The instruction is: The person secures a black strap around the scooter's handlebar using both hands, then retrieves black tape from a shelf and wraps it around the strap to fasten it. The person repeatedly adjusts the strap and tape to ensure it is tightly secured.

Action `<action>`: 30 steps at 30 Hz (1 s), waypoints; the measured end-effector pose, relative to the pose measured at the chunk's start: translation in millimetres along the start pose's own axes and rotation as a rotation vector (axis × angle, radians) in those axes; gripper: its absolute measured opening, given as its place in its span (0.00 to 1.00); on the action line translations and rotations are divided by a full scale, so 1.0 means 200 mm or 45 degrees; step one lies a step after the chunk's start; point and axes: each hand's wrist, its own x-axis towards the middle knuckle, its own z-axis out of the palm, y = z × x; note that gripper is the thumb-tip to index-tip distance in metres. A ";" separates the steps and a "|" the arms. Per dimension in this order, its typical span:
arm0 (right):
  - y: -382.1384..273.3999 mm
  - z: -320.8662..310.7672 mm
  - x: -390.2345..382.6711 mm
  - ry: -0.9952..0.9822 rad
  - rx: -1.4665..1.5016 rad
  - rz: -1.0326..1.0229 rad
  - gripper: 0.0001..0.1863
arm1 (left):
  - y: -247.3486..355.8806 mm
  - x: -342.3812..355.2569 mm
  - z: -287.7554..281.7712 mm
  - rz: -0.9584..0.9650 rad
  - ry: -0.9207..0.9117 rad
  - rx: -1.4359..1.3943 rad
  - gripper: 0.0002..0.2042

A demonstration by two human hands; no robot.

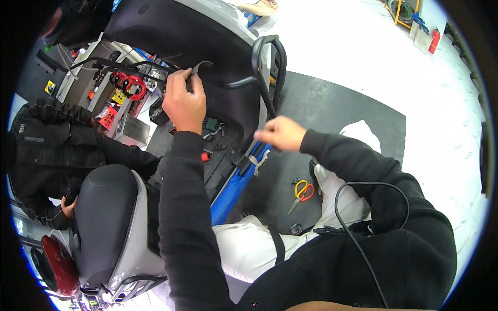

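My left hand is closed in a pinch over the scooter's black front panel, with a thin curved grey strip sticking out from its fingertips. Lower right of it, my right hand is closed and slightly blurred, thumb and fingers together; what is in it, if anything, I cannot make out. Just below that hand runs a blue-wrapped side rail with a white tie around it. Above it rises a bent black tube guard. A ratchet-like tool lies on the footboard beneath my left wrist.
Scissors with yellow and red handles lie on the dark mat by my legs. The scooter seat is at lower left. A person in black stands beyond it, near a parts shelf. A fire extinguisher stands far right.
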 end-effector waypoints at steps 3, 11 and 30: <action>0.05 0.09 0.04 -0.297 -0.058 -0.323 0.26 | -0.08 -0.10 0.06 0.161 -0.145 0.058 0.05; 0.03 0.03 0.29 0.163 0.204 -0.523 0.17 | -0.16 -0.32 0.06 0.115 -0.366 -0.009 0.10; -0.11 0.16 0.64 0.795 0.331 -1.016 0.30 | -0.15 -0.38 0.13 -0.112 -0.241 -0.189 0.12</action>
